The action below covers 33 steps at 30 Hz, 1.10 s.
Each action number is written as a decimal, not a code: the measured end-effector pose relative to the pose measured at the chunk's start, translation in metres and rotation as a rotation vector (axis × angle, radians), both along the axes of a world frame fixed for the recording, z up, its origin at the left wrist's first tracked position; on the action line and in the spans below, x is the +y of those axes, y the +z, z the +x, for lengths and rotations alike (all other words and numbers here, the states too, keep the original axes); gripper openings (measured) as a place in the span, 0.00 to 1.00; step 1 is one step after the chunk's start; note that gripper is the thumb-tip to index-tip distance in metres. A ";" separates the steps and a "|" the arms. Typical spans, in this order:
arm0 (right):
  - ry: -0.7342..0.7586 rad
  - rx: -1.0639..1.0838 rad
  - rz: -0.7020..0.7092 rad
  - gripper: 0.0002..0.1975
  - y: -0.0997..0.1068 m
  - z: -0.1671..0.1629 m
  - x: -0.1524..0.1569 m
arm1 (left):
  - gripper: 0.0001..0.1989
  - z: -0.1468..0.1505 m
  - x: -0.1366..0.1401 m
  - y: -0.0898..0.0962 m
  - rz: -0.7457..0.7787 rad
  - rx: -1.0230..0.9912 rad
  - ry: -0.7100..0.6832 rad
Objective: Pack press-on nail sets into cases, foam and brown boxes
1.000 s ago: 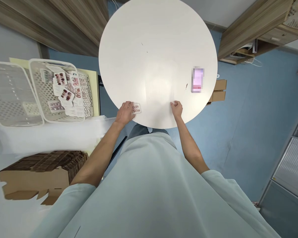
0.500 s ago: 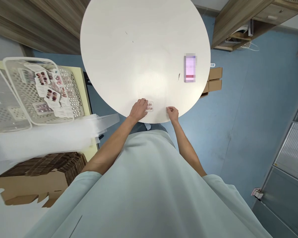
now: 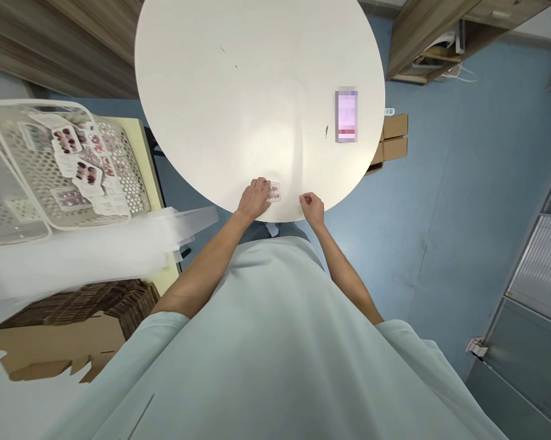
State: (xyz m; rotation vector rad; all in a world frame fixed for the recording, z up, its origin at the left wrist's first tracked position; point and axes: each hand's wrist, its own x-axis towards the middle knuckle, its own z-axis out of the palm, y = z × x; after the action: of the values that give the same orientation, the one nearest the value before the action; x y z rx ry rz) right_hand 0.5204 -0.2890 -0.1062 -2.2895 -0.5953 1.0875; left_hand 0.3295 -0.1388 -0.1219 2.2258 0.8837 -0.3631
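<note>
At the near edge of the round white table (image 3: 202, 110) lies a small clear pack of press-on nails (image 3: 274, 192), its several nails pinkish brown. My left hand (image 3: 255, 198) grips the left side of this pack, fingers covering part of it. To the right of the pack, apart from it, my right hand (image 3: 312, 208) is closed in a pinch over the tabletop. Whatever sits between those fingertips, if anything, is too small to make out.
A phone-shaped blurred pink object (image 3: 347, 116) lies on the table's right side. On the left, a white perforated basket (image 3: 133, 177) holds several nail packs, beside white plastic sheeting (image 3: 82, 253) and flat cardboard boxes (image 3: 59, 336). More cardboard (image 3: 395, 137) stands beyond the table's right edge.
The whole view has shifted slightly. My right hand has come a little closer to the pack, still pinched. My left hand keeps its place on the pack.
</note>
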 end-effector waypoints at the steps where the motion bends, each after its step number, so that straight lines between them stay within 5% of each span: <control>1: 0.033 -0.011 0.015 0.09 0.005 -0.004 0.002 | 0.36 0.000 0.000 -0.001 -0.006 -0.003 0.003; 9: 0.338 -0.102 0.093 0.08 0.029 -0.048 0.029 | 0.40 -0.005 -0.001 -0.006 -0.100 -0.095 0.099; 15: 0.508 -0.109 0.023 0.10 0.013 -0.077 0.050 | 0.27 -0.032 -0.004 0.001 -0.194 -0.129 0.541; 19: 0.609 -0.127 -0.037 0.11 0.000 -0.088 0.059 | 0.19 -0.039 -0.006 0.006 -0.302 -0.087 0.712; 33: 0.648 -0.149 -0.041 0.10 -0.007 -0.090 0.056 | 0.10 -0.017 -0.009 -0.012 -0.260 0.090 0.797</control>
State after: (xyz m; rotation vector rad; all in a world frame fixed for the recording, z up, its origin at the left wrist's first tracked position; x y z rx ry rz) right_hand 0.4302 -0.2326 -0.1133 -2.2770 -1.4545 1.2121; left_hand 0.3125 -0.1479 -0.1342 1.4764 1.5739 -0.1774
